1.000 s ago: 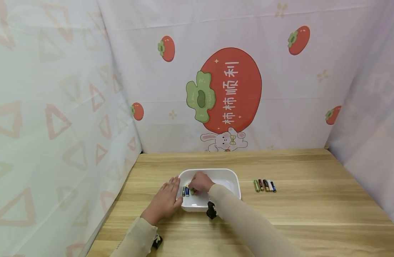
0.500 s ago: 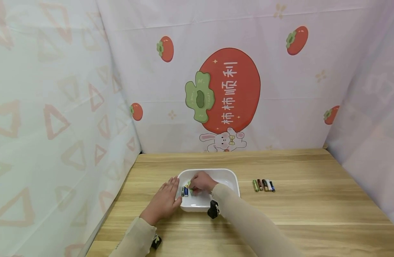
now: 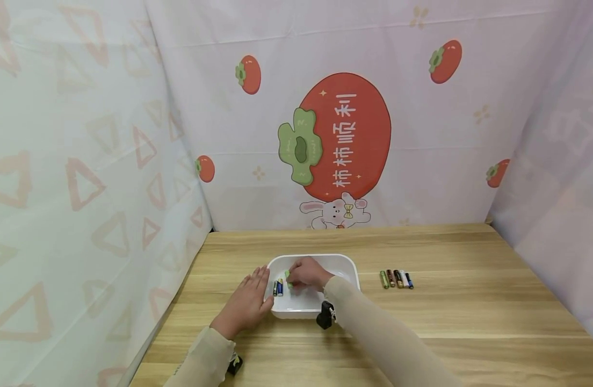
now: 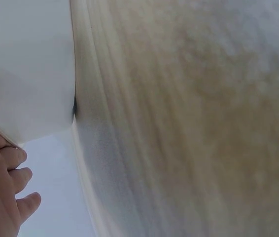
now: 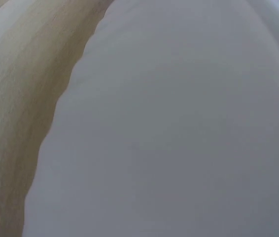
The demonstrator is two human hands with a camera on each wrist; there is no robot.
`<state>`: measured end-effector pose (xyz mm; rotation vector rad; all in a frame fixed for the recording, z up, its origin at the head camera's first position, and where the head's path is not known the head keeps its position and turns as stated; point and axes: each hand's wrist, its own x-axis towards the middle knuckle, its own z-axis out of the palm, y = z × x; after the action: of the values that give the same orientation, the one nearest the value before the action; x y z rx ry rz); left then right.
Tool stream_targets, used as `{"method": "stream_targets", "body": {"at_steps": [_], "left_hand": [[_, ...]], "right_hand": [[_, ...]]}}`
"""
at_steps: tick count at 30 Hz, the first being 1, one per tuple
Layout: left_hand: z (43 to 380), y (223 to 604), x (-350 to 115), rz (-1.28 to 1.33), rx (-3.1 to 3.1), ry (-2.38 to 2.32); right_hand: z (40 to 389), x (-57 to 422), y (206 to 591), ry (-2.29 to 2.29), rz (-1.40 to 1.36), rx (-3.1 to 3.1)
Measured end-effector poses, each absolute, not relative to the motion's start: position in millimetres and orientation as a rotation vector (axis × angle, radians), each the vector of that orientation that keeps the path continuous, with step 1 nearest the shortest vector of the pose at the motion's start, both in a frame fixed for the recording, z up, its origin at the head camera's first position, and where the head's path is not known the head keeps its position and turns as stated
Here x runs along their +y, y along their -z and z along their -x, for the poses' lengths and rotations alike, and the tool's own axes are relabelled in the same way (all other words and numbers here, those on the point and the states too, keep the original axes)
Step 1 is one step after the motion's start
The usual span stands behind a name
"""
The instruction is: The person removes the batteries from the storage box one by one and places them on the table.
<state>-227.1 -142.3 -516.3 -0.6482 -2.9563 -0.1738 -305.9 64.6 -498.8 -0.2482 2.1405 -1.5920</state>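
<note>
A white tray [image 3: 347, 263] stands on the wooden table. Inside it, at the left end, a dark battery and a blue battery [image 3: 280, 288] lie side by side. Just right of them is a green battery [image 3: 289, 280], pinched by the curled fingers of my right hand [image 3: 310, 273], which partly cover it. My left hand [image 3: 248, 302] rests along the tray's left rim with its fingers extended. In the left wrist view, the fingers of the left hand [image 4: 4, 177] lie against the tray's outer wall [image 4: 28, 69]. The tray wall [image 5: 164, 123] fills most of the right wrist view, with no hand showing there.
Several batteries [image 3: 397, 279] in green, brown, black, white and blue lie in a row on the table [image 3: 451, 312], right of the tray. Printed cloth walls [image 3: 422, 177] enclose the back and both sides.
My right hand has shifted slightly right and away from the dark and blue batteries. More of the green battery now shows at its fingertips. The left hand stays on the rim.
</note>
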Motion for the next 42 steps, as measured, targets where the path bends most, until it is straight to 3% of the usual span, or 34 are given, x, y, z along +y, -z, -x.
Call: {"method": "stream_targets", "body": {"at_steps": [42], "left_hand": [[228, 520, -140, 0.644, -2.946, 0.146]], "right_hand": [[299, 122, 489, 1.560, 0.282, 2.161]]}}
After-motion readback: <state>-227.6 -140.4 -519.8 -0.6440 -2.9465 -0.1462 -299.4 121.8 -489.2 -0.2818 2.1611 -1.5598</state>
